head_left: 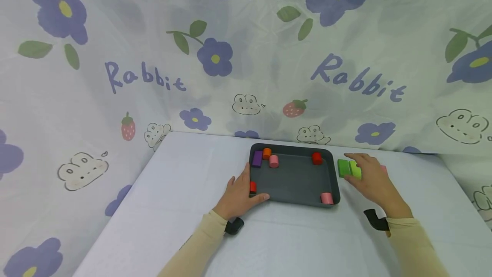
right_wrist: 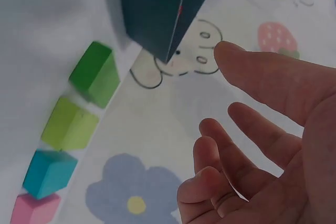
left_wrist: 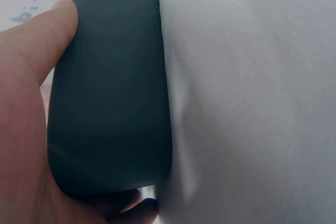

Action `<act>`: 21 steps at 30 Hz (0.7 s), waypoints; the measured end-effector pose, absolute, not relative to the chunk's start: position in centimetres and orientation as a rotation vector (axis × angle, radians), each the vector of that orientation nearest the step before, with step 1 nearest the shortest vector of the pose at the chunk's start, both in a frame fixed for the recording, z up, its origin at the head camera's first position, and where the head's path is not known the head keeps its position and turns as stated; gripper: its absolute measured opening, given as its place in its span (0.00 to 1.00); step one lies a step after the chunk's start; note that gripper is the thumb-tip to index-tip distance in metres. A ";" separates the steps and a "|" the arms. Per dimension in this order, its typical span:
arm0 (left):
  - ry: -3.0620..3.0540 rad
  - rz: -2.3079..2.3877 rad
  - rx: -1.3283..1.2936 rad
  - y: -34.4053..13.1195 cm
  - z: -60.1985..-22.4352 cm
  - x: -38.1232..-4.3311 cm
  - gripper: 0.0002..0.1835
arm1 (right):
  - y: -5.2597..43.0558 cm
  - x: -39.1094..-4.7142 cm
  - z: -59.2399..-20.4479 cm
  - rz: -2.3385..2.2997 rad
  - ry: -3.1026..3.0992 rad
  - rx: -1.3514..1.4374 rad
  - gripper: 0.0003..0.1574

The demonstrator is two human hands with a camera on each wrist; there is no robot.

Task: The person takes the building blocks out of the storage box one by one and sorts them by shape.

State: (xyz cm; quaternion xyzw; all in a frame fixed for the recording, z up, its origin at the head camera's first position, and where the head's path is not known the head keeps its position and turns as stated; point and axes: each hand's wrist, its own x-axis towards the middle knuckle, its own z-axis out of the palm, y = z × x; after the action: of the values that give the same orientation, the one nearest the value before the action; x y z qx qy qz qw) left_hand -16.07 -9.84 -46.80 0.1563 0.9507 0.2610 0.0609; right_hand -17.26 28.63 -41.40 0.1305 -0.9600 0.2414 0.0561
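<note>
A dark grey tray (head_left: 292, 183) lies on the white table. My left hand (head_left: 238, 195) rests at its near left corner, thumb along the front edge and fingers along the left side; the left wrist view shows the thumb (left_wrist: 62, 24) against the tray wall (left_wrist: 113, 93). My right hand (head_left: 370, 178) hovers right of the tray with fingers spread and bent, holding nothing. Beneath it stand a green block (head_left: 343, 168) and a lime block (head_left: 355, 169). The right wrist view also shows a teal block (right_wrist: 50, 173) and a pink block (right_wrist: 35, 209) in that row.
Inside the tray are a purple block (head_left: 257, 159), an orange cylinder (head_left: 267, 153), pink cylinders (head_left: 273, 161) (head_left: 326, 198) and red pieces (head_left: 317, 158) (head_left: 253, 187). A patterned cloth (head_left: 246, 76) hangs behind the table.
</note>
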 end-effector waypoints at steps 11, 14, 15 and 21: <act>2.874 0.792 0.471 -9.8 -46.6 -16.0 0.62 | 24.9 -17.0 -41.2 0.778 -2.920 0.407 0.39; 2.871 0.795 0.467 -9.8 -46.6 -16.0 0.62 | 23.9 -16.9 -41.2 0.788 -2.905 0.429 0.39; 2.871 0.797 0.467 -9.8 -46.7 -16.0 0.62 | 23.6 -17.0 -41.3 0.790 -2.901 0.438 0.39; 2.870 0.793 0.463 -9.8 -46.8 -16.1 0.62 | 21.8 -17.4 -42.1 0.822 -2.862 0.504 0.39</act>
State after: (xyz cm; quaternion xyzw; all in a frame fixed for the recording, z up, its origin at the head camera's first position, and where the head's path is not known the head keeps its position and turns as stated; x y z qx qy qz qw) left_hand -16.08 -9.78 -46.81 0.1533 0.9505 0.2627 0.0639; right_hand -17.41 21.81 -42.07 0.1665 -0.9459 0.2717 0.0607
